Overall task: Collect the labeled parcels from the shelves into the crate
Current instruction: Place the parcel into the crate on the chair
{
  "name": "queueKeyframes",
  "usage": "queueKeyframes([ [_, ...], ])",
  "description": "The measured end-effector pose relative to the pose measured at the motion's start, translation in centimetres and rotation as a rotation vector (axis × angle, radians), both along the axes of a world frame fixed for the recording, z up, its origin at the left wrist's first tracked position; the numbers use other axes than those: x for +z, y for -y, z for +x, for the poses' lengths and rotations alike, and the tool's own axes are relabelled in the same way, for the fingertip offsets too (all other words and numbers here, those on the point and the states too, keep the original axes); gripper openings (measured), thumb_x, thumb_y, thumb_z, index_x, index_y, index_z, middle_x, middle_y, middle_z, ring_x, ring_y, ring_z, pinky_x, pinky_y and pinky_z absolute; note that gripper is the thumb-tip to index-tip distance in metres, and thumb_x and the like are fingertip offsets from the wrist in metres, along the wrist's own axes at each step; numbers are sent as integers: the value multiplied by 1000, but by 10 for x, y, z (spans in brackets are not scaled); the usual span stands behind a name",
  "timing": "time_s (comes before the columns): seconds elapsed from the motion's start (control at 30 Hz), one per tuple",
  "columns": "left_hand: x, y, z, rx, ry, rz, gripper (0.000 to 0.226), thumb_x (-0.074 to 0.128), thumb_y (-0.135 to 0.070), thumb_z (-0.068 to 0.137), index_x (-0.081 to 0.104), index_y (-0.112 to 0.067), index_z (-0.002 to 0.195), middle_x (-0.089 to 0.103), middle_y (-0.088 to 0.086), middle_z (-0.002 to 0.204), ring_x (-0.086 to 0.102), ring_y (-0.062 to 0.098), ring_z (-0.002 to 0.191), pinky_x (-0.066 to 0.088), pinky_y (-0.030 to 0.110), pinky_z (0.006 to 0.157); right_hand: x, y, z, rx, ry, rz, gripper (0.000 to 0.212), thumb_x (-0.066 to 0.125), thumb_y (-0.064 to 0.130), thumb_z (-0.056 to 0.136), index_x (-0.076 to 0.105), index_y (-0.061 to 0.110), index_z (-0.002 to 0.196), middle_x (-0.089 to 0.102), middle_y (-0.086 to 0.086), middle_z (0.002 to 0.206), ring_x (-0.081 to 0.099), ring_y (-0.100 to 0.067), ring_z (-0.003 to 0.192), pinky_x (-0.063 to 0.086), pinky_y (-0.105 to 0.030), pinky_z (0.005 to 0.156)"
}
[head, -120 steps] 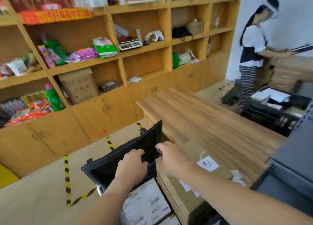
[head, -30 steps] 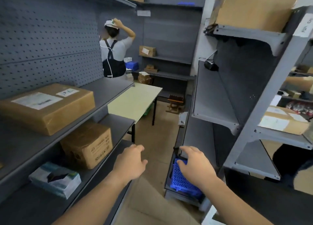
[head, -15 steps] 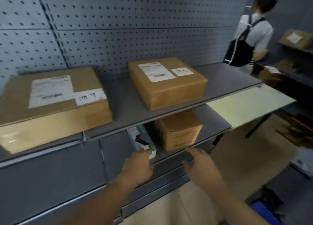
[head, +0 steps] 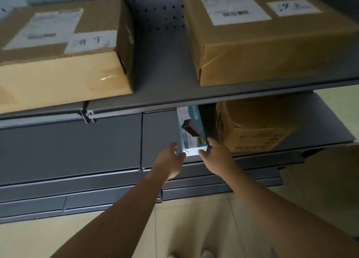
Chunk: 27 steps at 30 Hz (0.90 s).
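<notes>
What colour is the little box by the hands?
The little box is teal and white with a black picture, seen in the head view.

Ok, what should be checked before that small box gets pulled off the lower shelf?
1. Left hand at the small box: ok, by its front left corner.
2. Right hand at the box: ok, at its front right corner.
3. Firm grip: not ok, both hands are open.
4. Clearance from the brown carton: cannot tell, too dark between them.
5. Shipping label on the box: cannot tell, only printed packaging shows.
</notes>
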<state>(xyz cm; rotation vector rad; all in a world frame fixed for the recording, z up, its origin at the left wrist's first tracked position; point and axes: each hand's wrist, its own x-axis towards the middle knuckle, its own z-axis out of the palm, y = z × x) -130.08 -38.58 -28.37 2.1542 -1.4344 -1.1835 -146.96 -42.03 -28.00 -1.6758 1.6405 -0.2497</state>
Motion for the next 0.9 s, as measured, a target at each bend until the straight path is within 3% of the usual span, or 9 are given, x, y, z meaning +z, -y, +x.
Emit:
queueKeyframes([
  [0.13, -28, 18, -17, 93, -69, -38, 50, 49, -28, 105, 37, -21, 153, 52, 7, 150, 53, 30, 132, 41, 30, 99, -35, 13, 6, -29, 25, -24, 51, 61, 35, 100, 46, 20, 146, 61, -4, 142, 60, -25, 127, 50, -34, 98],
  [0.27, -45, 20, -24, 154, -96, -83, 44, 49, -26, 104, 45, -24, 147, 60, 5, 141, 60, 27, 122, 45, 30, 88, -49, 13, 8, -63, 67, -20, 51, 62, 33, 100, 47, 19, 146, 61, -4, 142, 60, -25, 128, 52, -36, 99],
  [0.43, -54, -17, -28, 268, -123, -104, 30, 55, -29, 98, 62, -21, 127, 70, -1, 124, 67, 20, 105, 50, 28, 84, -52, -21, -1, -79, 88, 39, 44, 61, 34, 101, 55, 16, 140, 65, -6, 135, 65, -22, 117, 48, -26, 84],
  [0.53, -58, -33, -24, 369, -155, -70, 31, 58, -33, 96, 62, -22, 125, 72, -3, 117, 68, 18, 102, 49, 27, 81, -51, -34, -6, -109, 100, 77, 48, 57, 38, 102, 54, 13, 143, 68, -8, 133, 67, -22, 115, 51, -28, 87],
  [0.67, -60, -23, -18, 381, -225, -60, 40, 57, -34, 100, 53, -21, 138, 67, -3, 126, 67, 21, 100, 57, 38, 89, -52, -24, 3, -120, 84, 51, 43, 45, 40, 107, 57, 13, 139, 69, -10, 130, 65, -28, 115, 51, -33, 89],
  [0.8, -66, -30, -19, 466, -211, -72, 32, 58, -35, 98, 60, -21, 127, 72, -2, 108, 67, 21, 91, 53, 30, 73, -64, -36, 4, -186, 145, 64, 42, 43, 40, 108, 63, 13, 133, 70, -11, 124, 65, -28, 113, 53, -39, 93],
  [0.9, -70, -47, -21, 525, -282, -69, 28, 59, -34, 97, 58, -24, 123, 69, -2, 107, 66, 16, 92, 55, 31, 76, -72, -51, 0, -243, 204, 127, 41, 40, 44, 108, 61, 16, 131, 69, -8, 121, 67, -24, 112, 57, -44, 92],
])
